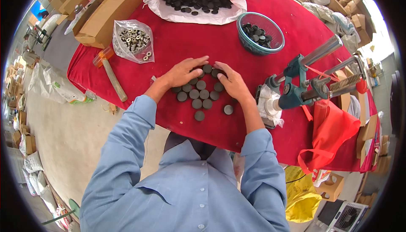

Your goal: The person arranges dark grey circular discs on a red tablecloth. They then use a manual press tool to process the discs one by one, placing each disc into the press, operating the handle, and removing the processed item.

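Several flat black discs (204,94) lie in a loose cluster on the red tablecloth (182,33). My left hand (185,71) curves around the far left of the cluster, its fingers stretched out and palm toward the discs. Along the right side rests my right hand (231,81), fingers extended, touching or nearly touching the discs at the far end. Neither hand grips anything. Some discs are partly hidden under the fingers. A single disc (228,109) sits apart, nearer to me on the right.
A white sack (194,17) of black discs lies open at the back, beside a clear bowl (261,50) of similar pieces. Left are a bag of metal rings (134,41), a mallet (111,74) and a cardboard box (108,16). A green hand press (296,86) and red bag (332,132) occupy the right.
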A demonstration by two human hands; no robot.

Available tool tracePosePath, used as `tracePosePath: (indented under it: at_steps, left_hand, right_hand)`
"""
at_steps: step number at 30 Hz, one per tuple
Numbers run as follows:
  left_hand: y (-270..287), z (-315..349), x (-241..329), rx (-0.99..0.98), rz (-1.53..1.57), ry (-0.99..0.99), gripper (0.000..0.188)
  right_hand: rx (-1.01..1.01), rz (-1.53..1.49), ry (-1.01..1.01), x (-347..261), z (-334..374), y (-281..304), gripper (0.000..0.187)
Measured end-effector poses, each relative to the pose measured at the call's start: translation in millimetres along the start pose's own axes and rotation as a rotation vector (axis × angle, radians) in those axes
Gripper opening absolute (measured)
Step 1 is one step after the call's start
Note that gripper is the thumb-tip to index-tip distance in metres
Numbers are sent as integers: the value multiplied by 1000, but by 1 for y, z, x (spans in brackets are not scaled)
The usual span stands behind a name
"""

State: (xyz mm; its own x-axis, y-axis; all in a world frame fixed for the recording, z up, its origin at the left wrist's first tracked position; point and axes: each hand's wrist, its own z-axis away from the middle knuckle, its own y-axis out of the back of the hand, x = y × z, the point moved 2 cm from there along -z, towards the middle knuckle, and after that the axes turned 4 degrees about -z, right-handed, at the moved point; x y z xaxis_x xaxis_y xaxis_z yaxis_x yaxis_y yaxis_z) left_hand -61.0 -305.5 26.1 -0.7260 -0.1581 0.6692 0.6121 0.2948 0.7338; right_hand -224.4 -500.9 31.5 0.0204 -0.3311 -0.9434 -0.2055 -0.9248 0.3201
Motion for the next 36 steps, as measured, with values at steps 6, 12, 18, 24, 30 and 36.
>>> tracePosePath:
  at_steps: [6, 12, 18, 24, 30, 36]
  left_hand:
    - [10, 77, 31, 168, -158, 115, 107]
    - [-42, 111, 69, 162, -493, 165, 145]
    - [-57, 77, 51, 344, -497, 255, 129]
    - [-61, 78, 55, 365, -539, 306, 117]
    - [-63, 79, 51, 351, -597, 290, 103]
    - [-61, 98, 76, 389, -451, 209, 80]
  right_hand:
    - [196, 471, 93, -23, 97, 1, 116]
    - [200, 729, 66, -17, 101, -41, 133]
    - [394, 640, 193, 7, 45, -52, 101]
    - [590, 223, 197, 17, 54, -35, 73]
    - [494, -74, 185, 18, 43, -46, 67]
    - [634, -437, 114, 31, 59, -24, 50]
